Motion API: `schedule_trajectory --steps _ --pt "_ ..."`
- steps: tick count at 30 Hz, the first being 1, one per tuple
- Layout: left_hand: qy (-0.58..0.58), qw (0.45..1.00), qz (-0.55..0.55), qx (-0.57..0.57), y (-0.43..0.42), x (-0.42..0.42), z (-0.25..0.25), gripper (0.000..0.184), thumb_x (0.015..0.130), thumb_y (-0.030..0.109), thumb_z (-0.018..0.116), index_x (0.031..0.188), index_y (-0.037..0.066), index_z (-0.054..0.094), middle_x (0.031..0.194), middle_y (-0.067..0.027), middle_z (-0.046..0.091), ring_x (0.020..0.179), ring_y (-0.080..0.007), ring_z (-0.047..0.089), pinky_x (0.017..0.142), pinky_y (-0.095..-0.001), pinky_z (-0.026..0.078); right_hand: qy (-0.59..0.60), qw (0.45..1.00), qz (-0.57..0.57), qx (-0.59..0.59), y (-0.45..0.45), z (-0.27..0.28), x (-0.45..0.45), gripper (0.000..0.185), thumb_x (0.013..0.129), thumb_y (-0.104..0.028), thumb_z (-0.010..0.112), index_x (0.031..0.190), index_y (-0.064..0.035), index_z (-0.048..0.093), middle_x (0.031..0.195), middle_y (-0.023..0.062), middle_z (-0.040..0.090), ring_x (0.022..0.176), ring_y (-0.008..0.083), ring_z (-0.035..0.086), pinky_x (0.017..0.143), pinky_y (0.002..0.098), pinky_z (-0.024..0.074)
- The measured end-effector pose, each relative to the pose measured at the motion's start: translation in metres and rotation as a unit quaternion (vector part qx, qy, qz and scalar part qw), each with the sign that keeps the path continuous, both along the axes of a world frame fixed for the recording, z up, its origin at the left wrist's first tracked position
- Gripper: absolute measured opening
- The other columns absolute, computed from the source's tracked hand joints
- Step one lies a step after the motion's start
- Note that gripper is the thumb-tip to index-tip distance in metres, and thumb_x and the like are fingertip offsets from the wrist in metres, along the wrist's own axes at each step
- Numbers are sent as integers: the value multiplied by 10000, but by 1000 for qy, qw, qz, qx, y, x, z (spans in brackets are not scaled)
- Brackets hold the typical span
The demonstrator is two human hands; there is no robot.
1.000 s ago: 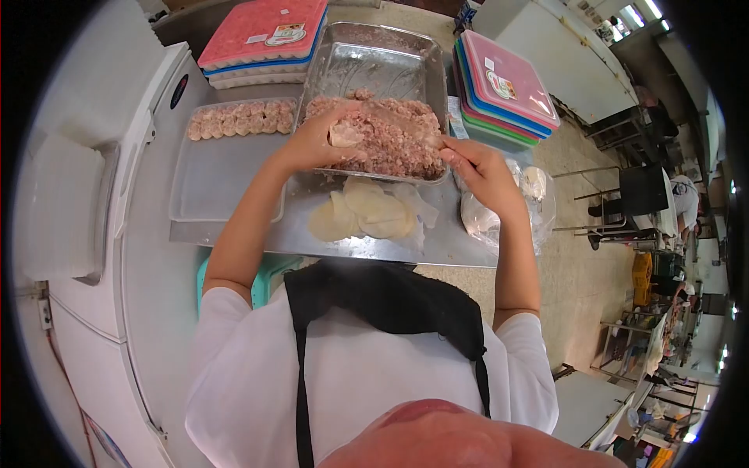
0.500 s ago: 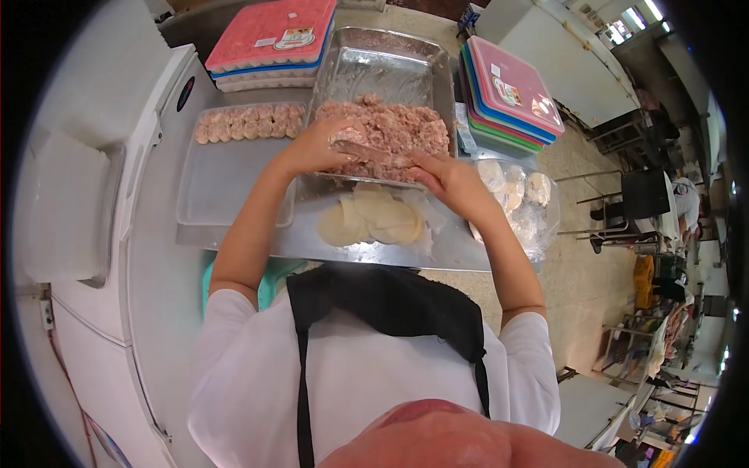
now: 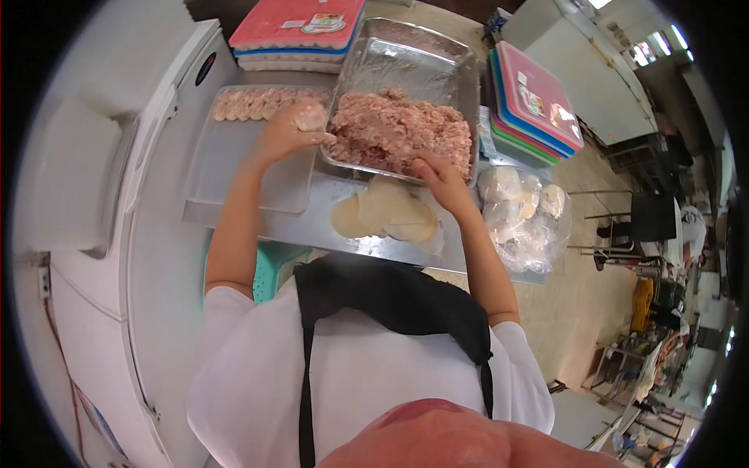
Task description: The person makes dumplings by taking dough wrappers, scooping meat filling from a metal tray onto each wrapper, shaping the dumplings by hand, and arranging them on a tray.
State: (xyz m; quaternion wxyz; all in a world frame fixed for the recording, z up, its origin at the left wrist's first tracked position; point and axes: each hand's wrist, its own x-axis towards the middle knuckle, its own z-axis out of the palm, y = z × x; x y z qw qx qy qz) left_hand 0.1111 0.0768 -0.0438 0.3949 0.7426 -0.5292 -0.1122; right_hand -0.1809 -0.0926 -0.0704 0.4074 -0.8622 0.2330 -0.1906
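My left hand (image 3: 285, 134) is curled around a pale filled dumpling (image 3: 312, 118), above the right edge of a plastic tray (image 3: 250, 183). Rows of similar dumplings (image 3: 238, 104) line the back of that tray. At the front rim of a steel pan (image 3: 406, 54), my right hand (image 3: 443, 181) has its fingers closed against the minced meat (image 3: 390, 125). Whatever it grips is hidden in the meat. Round dough wrappers (image 3: 382, 212) lie overlapping on the metal table just in front of the pan.
Bagged stacks of wrappers (image 3: 519, 207) sit right of the pan. Beyond them rise stacked coloured lidded boxes (image 3: 538, 101). More red-lidded boxes (image 3: 296, 27) stand at the back left. A white freezer (image 3: 168, 195) borders the left side, and a green basket (image 3: 269, 269) is below the table.
My left hand has moved left, away from the pan and towards the dumpling tray. The flat stick-like tool seen between my hands no longer shows clearly. My right hand stays by the pan's front rim.
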Motion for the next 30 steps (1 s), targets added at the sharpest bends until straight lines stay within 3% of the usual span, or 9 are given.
schedule_trajectory --steps 2,6,7,12,15,18,25,28,30 --pt "36 998 37 27 18 25 -9 599 674 226 783 1212 53 584 1097 -135 632 988 -254 600 879 -350 468 -23 998 -41 41 -9 -24 -4 318 945 -231 555 1179 -25 612 1026 166 682 946 241 655 824 326 489" --pt "-23 987 125 102 48 75 -55 627 703 194 769 1270 53 544 1103 -135 616 935 -238 609 820 -322 485 -102 981 -95 135 -17 -41 -8 283 964 -236 549 1120 -23 650 715 -42 565 614 51 497 542 204 390" --pt "-37 986 128 102 49 78 -70 640 711 195 763 1288 54 527 1108 -137 616 936 -237 612 816 -324 487 -106 977 -107 151 -15 -39 -5 268 974 -224 532 1118 -33 652 629 -81 475 514 15 384 459 184 285" --pt "2 988 147 41 29 65 -95 750 732 197 745 1394 91 408 1109 -150 617 939 -253 624 811 -357 498 -119 970 -76 198 -19 -46 -9 284 986 -221 506 1141 -20 634 635 -70 481 509 18 383 461 180 293" --pt "7 984 159 85 4 38 -82 684 738 231 718 1339 68 437 1121 -215 621 1021 -344 606 875 -410 479 -121 967 -81 210 -15 -39 -9 286 988 -224 502 1137 -18 633 631 -66 475 508 19 380 461 181 294" --pt "-74 984 138 80 -19 32 -107 704 771 221 679 1386 73 371 1140 -234 611 1039 -387 590 881 -447 474 -120 962 -89 228 -15 -38 -11 260 973 -222 538 1104 -24 644 656 -61 499 527 21 404 466 185 308" --pt "-93 991 90 22 -34 22 -111 714 799 110 631 1432 90 302 1241 -253 537 1130 -394 526 943 -450 436 -111 962 -100 229 -12 -34 -12 254 962 -225 565 1089 -19 644 689 -55 544 569 30 449 499 191 348" --pt "-72 995 71 18 -29 22 -116 693 808 99 622 1429 102 314 1247 -234 535 1152 -385 510 961 -447 423 -103 972 -104 182 -7 -29 -7 275 979 -233 532 1100 -15 647 685 -58 500 574 33 438 507 187 343" --pt "-41 996 64 47 -19 24 -115 662 816 111 617 1418 109 340 1231 -220 548 1152 -374 514 963 -449 421 -61 993 -46 88 -26 -34 -9 259 963 -224 550 1098 -29 653 737 -9 570 634 96 522 564 235 410"
